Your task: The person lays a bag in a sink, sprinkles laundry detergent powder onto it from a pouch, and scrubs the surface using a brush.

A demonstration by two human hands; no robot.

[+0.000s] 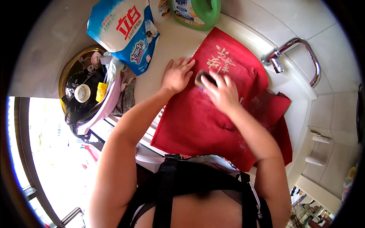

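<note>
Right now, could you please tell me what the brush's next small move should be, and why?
I would probably draw the brush in a short stroke beside the pale lettering: the right hand holds it over a fairly flat stretch of red cloth, and the left hand rests at the cloth's edge, able to steady it.

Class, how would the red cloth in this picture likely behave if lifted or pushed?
The red cloth would probably sag when lifted, since its side near the tap lies crumpled and folded. Pushed, it would likely bunch up, as wrinkles show across it. Its darker patches may mean it is wet, so it could feel heavy for its size.
</note>
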